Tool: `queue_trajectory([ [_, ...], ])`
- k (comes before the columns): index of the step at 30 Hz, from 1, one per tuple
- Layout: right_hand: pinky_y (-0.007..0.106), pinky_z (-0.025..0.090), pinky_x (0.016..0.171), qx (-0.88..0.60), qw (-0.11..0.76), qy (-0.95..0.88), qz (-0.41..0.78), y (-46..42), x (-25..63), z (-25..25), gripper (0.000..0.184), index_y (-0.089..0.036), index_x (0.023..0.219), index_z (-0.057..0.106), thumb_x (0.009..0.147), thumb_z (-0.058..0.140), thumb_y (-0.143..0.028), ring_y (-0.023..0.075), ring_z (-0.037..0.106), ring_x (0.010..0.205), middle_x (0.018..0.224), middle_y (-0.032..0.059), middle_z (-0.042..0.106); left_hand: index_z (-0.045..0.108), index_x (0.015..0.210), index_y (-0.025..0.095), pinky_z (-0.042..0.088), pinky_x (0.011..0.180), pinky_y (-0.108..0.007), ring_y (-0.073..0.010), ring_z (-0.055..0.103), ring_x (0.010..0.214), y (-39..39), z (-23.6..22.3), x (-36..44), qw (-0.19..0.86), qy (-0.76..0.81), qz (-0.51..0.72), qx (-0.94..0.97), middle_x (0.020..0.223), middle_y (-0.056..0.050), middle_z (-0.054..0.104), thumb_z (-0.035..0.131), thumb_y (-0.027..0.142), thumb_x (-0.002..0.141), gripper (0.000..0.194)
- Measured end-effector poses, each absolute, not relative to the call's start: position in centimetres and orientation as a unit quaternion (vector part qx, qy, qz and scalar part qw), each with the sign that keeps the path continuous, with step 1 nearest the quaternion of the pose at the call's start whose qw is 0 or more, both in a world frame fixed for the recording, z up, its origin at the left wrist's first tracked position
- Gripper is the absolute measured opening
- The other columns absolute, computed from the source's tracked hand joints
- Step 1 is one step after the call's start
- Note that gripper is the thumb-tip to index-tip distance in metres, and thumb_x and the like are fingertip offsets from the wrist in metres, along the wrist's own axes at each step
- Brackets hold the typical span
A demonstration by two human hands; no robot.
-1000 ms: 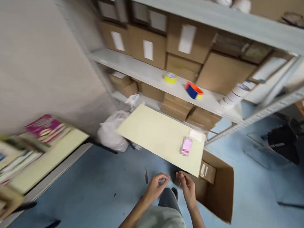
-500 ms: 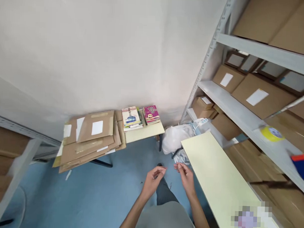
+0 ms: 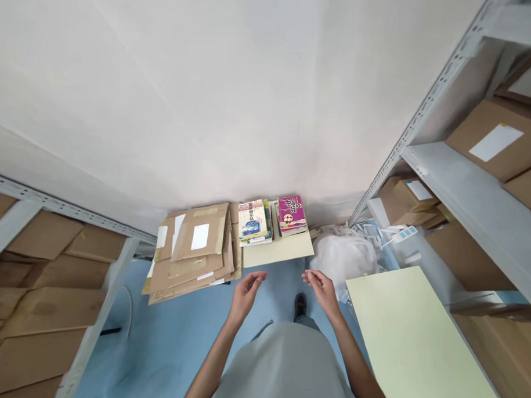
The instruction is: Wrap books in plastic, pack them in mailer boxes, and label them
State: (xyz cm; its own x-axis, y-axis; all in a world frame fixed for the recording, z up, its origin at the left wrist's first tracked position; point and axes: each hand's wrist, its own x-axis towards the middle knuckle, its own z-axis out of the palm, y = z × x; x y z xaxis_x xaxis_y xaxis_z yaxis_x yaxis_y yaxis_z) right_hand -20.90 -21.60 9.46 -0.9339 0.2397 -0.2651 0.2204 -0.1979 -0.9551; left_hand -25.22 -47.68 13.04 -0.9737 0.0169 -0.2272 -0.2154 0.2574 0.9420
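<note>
My left hand and my right hand are held out in front of me over the blue floor, a hand's width apart. Both have loosely spread fingers and hold nothing. Just beyond them stands a small pale yellow table. On it lie a stack of flattened cardboard sheets and two piles of books: one with a blue and white cover, one with a magenta cover.
A second pale yellow tabletop is at my right. Grey metal shelving with cardboard boxes lines the right side. More cardboard fills a rack at the left. A white plastic bag lies on the floor by the wall.
My view has swung left, away from the shelf with tape rolls, to face the wall and the small table. My hands have moved apart and opened.
</note>
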Motion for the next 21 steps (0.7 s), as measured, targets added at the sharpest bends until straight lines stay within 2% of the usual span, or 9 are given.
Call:
queue_trajectory([
  [4,0.048,0.065,0.092,-0.173,-0.049,-0.644,0.743,-21.7,-23.8,8.3,0.066,-0.021,0.104,0.081,0.079,0.076,-0.082,0.0327,0.081,0.094,0.103,0.0151,0.084,0.08,0.103,0.019,0.059,0.101,-0.044,-0.0313,0.077,0.106,-48.9,11.9,-27.3,0.074,0.776,0.617,-0.104,0.109,-0.014,0.083,0.072,0.08,0.08,0.065],
  [8,0.046,0.065,0.093,-0.133,-0.094,-0.664,0.729,-23.3,-27.1,7.4,0.064,-0.021,0.105,0.08,0.083,0.074,-0.081,0.0305,0.081,0.093,0.104,0.0139,0.084,0.081,0.102,0.018,0.058,0.105,-0.046,-0.0334,0.077,0.11,-50.8,10.2,-29.3,0.063,0.764,0.625,-0.147,0.113,-0.016,0.083,0.073,0.082,0.077,0.069],
  [12,0.044,0.064,0.094,-0.087,-0.113,-0.694,0.706,-25.2,-31.0,6.8,0.057,-0.021,0.107,0.08,0.09,0.07,-0.074,0.0286,0.081,0.095,0.107,0.013,0.084,0.078,0.086,0.019,0.057,0.107,-0.046,-0.0353,0.075,0.118,-52.9,7.8,-32.7,0.062,0.764,0.619,-0.171,0.117,-0.016,0.083,0.074,0.08,0.078,0.061],
  [15,0.042,0.062,0.098,-0.057,-0.109,-0.736,0.665,-26.7,-34.9,6.3,0.048,-0.022,0.11,0.079,0.095,0.067,-0.066,0.0281,0.08,0.103,0.114,0.0119,0.083,0.074,0.076,0.02,0.056,0.107,-0.044,-0.0356,0.075,0.118,-54.4,5.8,-36.6,0.056,0.777,0.603,-0.173,0.114,-0.015,0.083,0.073,0.073,0.082,0.054],
  [17,0.042,0.06,0.102,-0.039,-0.105,-0.77,0.628,-28.1,-38.1,6.0,0.04,-0.022,0.113,0.079,0.098,0.065,-0.056,0.0276,0.078,0.11,0.119,0.0111,0.082,0.077,0.083,0.018,0.057,0.107,-0.043,-0.0349,0.075,0.118,-55.3,4.5,-39.6,0.054,0.785,0.593,-0.173,0.116,-0.016,0.083,0.07,0.065,0.087,0.047],
  [21,0.04,0.057,0.106,-0.041,-0.115,-0.843,0.523,-31.9,-44.9,4.9,0.03,-0.021,0.122,0.077,0.099,0.065,-0.037,0.026,0.076,0.115,0.126,0.0111,0.08,0.079,0.117,0.012,0.06,0.099,-0.043,-0.0337,0.077,0.112,-56.6,2.5,-45.1,0.065,0.821,0.539,-0.175,0.125,-0.02,0.08,0.069,0.043,0.092,0.041],
])
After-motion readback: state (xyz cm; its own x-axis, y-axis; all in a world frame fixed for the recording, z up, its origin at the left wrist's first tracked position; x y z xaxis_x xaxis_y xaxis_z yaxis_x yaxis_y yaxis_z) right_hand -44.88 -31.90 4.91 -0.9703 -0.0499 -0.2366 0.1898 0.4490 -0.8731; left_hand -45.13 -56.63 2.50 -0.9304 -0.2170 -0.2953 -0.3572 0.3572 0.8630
